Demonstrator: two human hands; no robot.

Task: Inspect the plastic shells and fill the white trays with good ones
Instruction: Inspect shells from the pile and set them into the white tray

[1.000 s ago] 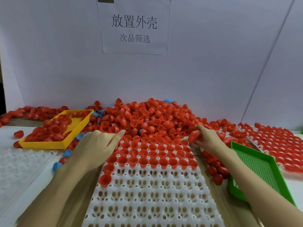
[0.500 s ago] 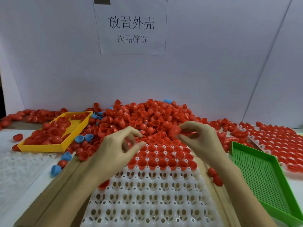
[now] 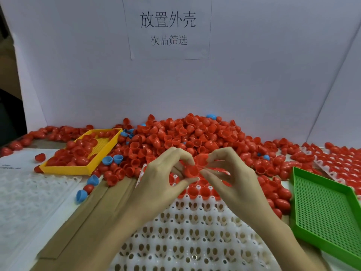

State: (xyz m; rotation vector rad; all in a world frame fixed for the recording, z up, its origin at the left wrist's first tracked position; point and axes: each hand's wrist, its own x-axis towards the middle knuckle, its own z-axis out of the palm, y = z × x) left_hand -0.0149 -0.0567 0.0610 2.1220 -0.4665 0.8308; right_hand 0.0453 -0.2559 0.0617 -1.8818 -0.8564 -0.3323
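left hand (image 3: 164, 178) and right hand (image 3: 230, 178) meeting above the far rows of the white tray (image 3: 187, 241), fingertips of both curled in and pinching red shells (image 3: 192, 170) between them; how many shells sit in that shared pinch cannot be told. far rows of the tray already filled with red shells, open side up; nearer pockets bare. big heap of red shells (image 3: 185, 133) piled behind the tray against the white backboard, a few blue shells (image 3: 109, 160) mixed in at its left edge. yellow tray (image 3: 64, 169) at left holding red shells. green mesh tray (image 3: 328, 212) at right on the bench. another filled tray (image 3: 347, 165) at far right. printed paper sign (image 3: 168, 28) on the backboard.
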